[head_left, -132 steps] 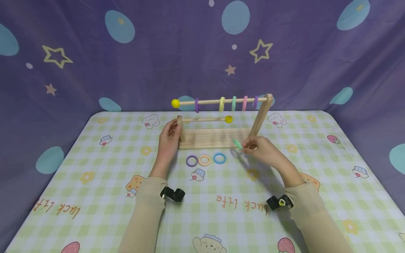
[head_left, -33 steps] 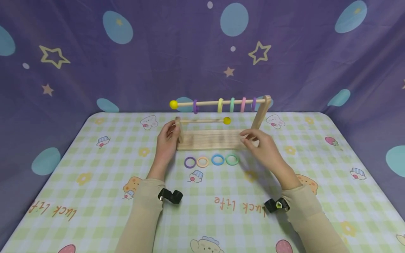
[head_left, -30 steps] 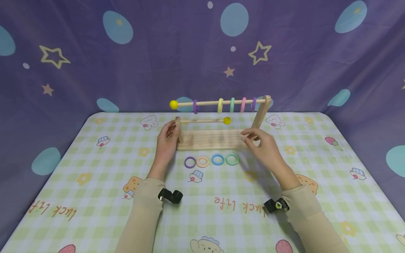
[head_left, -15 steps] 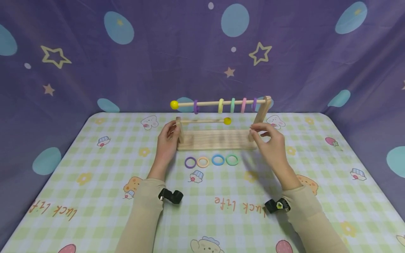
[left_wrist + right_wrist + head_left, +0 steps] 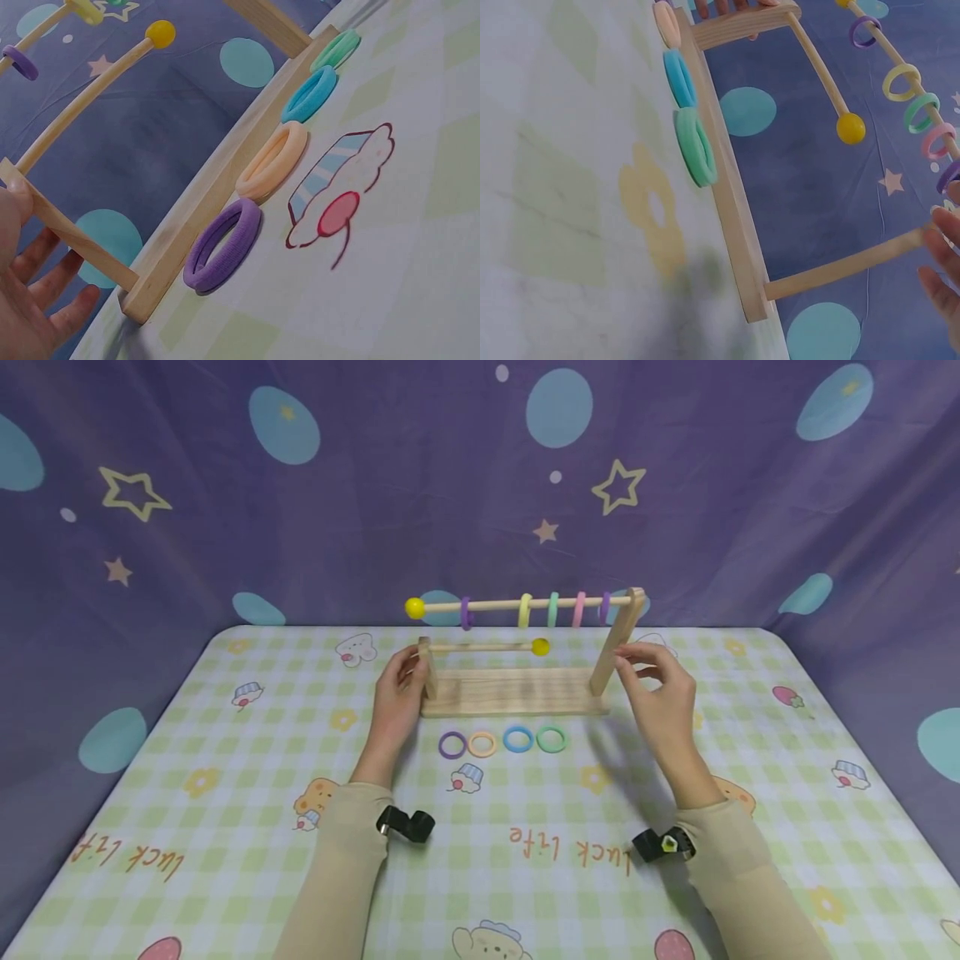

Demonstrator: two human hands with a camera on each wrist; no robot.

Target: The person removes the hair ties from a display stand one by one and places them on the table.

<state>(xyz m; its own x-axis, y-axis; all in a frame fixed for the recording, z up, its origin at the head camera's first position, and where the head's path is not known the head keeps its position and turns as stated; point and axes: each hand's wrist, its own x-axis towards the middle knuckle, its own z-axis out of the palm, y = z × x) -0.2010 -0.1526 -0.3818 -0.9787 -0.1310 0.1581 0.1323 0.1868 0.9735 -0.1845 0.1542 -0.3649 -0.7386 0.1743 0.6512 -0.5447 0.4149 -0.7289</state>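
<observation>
1. Head view: a wooden stand (image 5: 517, 692) rests on the checked surface (image 5: 450, 860). The left hand (image 5: 397, 689) grips its short post (image 5: 429, 670), some fingers hidden behind the wood. The right hand (image 5: 663, 697) is at the tall post (image 5: 624, 627), fingers loosely bent, thumb and forefinger slightly parted, nothing visible between them; whether they touch the wood I cannot tell. Before the base lie a purple ring (image 5: 441, 745), a peach ring (image 5: 482, 754), a blue ring (image 5: 518, 751) and a green ring (image 5: 551, 752). Five more hang on the upper rod (image 5: 491, 605): purple, yellow, green, pink, purple. Both sleeves (image 5: 337, 860) run off the bottom edge.

2. Left wrist view: the left hand is cropped at the left edge. One digit overlaps the short post's top; three fingers are spread beyond it. The four loose rings lie along the base, the purple one nearest. The tall post and upper rod leave the frame, cutting off most hanging rings.

3. Right wrist view: only part of the right hand shows at the right edge, overlapping the tall post's upper end; contact is hard to judge. The left hand's fingertips appear at the top, cropped, and the loose purple ring is mostly cut off.
</observation>
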